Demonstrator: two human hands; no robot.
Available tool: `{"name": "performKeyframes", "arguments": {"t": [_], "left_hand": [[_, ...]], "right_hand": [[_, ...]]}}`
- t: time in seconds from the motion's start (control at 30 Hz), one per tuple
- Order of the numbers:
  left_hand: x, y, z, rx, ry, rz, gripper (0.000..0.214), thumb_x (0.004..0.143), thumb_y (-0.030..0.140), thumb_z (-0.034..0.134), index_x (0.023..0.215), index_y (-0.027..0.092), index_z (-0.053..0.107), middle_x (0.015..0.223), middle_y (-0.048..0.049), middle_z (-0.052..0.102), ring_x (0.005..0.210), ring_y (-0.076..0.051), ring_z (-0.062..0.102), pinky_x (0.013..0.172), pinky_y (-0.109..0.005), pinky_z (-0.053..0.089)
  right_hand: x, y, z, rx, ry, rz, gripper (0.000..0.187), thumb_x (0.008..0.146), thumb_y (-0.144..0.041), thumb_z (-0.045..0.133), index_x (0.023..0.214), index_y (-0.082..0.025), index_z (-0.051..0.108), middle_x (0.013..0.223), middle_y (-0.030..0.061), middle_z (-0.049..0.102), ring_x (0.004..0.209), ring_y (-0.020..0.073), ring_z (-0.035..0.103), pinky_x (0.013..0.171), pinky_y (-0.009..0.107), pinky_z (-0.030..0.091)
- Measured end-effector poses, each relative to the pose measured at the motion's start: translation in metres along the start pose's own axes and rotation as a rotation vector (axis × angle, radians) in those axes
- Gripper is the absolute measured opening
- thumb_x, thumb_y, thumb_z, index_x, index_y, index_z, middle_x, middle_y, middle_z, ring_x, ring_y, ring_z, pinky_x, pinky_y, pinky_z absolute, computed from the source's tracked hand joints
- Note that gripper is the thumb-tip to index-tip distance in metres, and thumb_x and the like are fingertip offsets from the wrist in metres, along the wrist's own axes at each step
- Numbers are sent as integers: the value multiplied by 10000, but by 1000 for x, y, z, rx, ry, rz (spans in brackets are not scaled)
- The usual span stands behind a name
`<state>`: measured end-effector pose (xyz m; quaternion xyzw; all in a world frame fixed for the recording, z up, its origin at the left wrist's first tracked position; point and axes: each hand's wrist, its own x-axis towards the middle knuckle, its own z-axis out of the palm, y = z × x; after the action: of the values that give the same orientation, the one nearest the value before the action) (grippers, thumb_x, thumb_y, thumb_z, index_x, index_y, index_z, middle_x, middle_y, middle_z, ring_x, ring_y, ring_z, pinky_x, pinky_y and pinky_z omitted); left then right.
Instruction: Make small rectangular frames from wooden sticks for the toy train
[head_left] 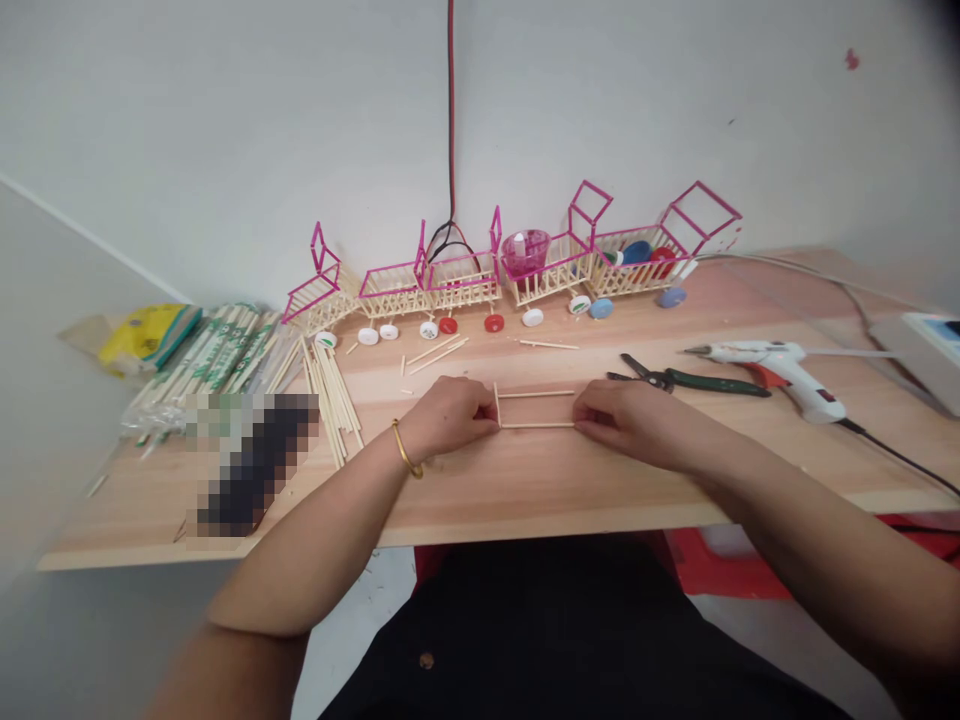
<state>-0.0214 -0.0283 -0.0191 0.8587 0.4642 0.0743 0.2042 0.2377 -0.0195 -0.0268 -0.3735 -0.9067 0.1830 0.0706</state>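
Between my hands is a small three-sided frame of thin wooden sticks [537, 426], with two long sticks side by side and a short one across the left end. My left hand [448, 415], with a gold bangle on the wrist, is closed in a pinch at the left corner. My right hand [628, 422] pinches the other end, and its fingers hide how the sticks finish there. Behind them stand several little stick carts, one of them a cart with a pink cup [544, 275], with pink-painted rims and bottle-cap wheels.
Pliers [709, 383] and a white glue gun [795, 375] with its cord lie on the right. Loose sticks [328, 400] and bagged stick bundles [217, 350] lie on the left, near a blurred dark object [255, 470]. Short offcuts are scattered across the wooden table [480, 500].
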Motion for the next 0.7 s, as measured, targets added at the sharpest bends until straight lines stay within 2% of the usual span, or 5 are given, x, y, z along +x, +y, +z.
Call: {"name": "performKeyframes", "arguments": {"t": [0.53, 0.7], "left_hand": [[0, 1, -1, -10, 2, -11, 102, 723, 237, 587, 697, 171, 659, 683, -2, 626, 660, -122, 528, 640, -235, 383], [-1, 3, -4, -24, -14, -15, 106, 723, 233, 578, 694, 175, 662, 670, 2, 616, 650, -119, 526, 624, -233, 383]], "right_hand": [[0, -1, -1, 14, 8, -1, 158, 816, -253, 474, 817, -195, 621, 846, 63, 651, 784, 197, 577, 690, 304, 422], [-5, -2, -10, 54, 76, 66, 176, 822, -275, 469, 836, -198, 627, 816, 46, 656, 731, 177, 575, 657, 282, 421]]}}
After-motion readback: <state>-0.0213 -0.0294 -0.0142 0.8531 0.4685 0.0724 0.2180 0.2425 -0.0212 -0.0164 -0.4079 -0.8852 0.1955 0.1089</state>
